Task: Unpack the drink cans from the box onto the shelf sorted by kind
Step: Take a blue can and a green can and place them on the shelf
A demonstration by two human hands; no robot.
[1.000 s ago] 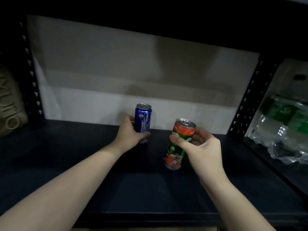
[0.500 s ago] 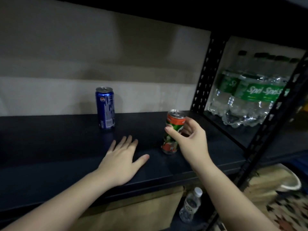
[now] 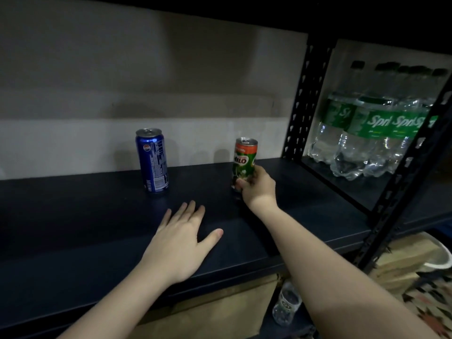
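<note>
While my right hand (image 3: 256, 185) grips the Milo can (image 3: 244, 160) on the shelf (image 3: 73, 216), the Pepsi can (image 3: 152, 160) stands placed; left hand (image 3: 179, 245) flat, released.

Blue can (image 3: 152, 160): "PEPSI". Green-orange can (image 3: 244, 160): "MILO". Clear bottles (image 3: 371, 133): "Spri…".

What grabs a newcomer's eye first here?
Two upright cans on the dark metal shelf: a blue Pepsi can standing free at left, and a green-and-orange Milo can gripped low by the right hand. The left hand lies flat near the shelf's front edge.
</note>
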